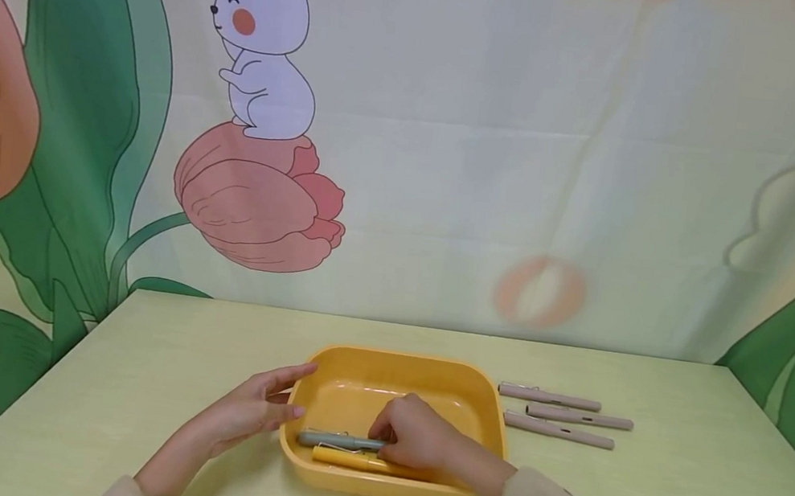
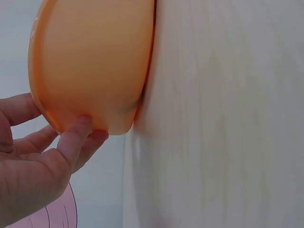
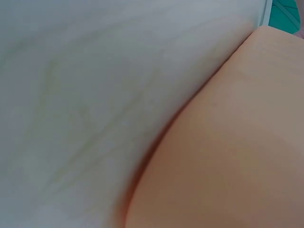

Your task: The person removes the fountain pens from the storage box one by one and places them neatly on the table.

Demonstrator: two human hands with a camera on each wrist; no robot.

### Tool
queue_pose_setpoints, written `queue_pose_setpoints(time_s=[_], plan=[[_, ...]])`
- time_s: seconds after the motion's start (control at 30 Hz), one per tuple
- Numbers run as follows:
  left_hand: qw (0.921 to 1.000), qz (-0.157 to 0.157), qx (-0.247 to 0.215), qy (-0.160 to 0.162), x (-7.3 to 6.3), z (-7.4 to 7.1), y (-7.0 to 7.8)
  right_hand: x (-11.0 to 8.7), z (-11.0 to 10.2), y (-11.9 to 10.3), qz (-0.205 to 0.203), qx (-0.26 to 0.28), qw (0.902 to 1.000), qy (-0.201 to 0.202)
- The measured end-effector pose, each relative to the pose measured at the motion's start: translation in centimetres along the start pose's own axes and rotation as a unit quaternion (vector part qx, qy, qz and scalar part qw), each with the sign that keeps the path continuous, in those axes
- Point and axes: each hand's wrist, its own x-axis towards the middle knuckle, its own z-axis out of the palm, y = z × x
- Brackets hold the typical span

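A yellow plastic basin (image 1: 387,487) stands on the table. My left hand (image 1: 243,405) grips its left end; in the left wrist view the fingertips of the left hand (image 2: 42,156) lie against the outer wall of the basin (image 2: 99,57), at the rim. My right hand (image 1: 414,436) reaches inside, fingers curled down over the right end of a grey-green pen (image 1: 337,440), which it pinches. In front of that lies a yellow pen (image 1: 346,458), partly covered by the right hand. The right wrist view shows only the basin's outer wall (image 3: 228,133) and the table.
Three pale pinkish pens, the back one (image 1: 556,398), the middle one (image 1: 583,418) and the front one (image 1: 563,432), lie on the table (image 1: 694,473) right of the basin. A printed curtain (image 1: 435,163) with a rabbit and tulips hangs behind the table.
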Motion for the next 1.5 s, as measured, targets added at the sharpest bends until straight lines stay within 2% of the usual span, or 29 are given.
queue_pose_setpoints(time_s=[0.17, 0.4, 0.7, 0.93, 1.13, 1.5], plan=[[1.0, 0.001, -0.004, -0.002, 0.0, -0.1, -0.1, 0.1, 0.0, -0.2, 0.005, -0.008, 1.0, -0.002], [0.9998, 0.011, -0.011, -0.012, 0.0, 0.0, -0.3, -0.4, -0.3, -0.1, -0.01, 0.0, 0.9999, 0.009], [0.9996, 0.014, -0.018, -0.019, 0.1, 0.1, -0.2, -1.5, -2.4, 0.4, -0.011, 0.025, 0.9988, 0.039], [0.9998, 0.007, -0.014, -0.009, 0.0, 0.0, -0.1, -2.8, -3.8, 0.8, -0.041, 0.013, 0.9973, 0.059], [0.9999, 0.005, -0.012, -0.003, -0.1, 0.0, -0.1, -4.1, -5.1, 0.9, -0.038, 0.001, 0.9965, 0.075], [0.9998, 0.008, -0.017, -0.009, -0.1, 0.0, -0.2, -6.8, -6.6, 2.6, -0.024, 0.039, 0.9946, 0.093]])
